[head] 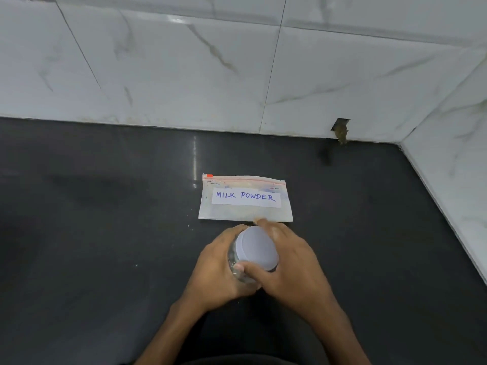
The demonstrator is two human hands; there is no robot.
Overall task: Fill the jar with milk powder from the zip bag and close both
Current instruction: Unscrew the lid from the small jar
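My hands both hold the jar (233,259), left hand (216,270) curled round its glass body, right hand (292,270) gripping the pale lid (257,246), likely unscrewing it; next I must lift the lid clear and reach the zip bag (245,206) lying flat just beyond them on the tabletop (105,233).

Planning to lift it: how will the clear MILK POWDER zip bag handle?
The clear plastic zip bag lies flat and thin, so likely floppy and light. Pushed, its smooth film would probably slide on the glossy black counter.
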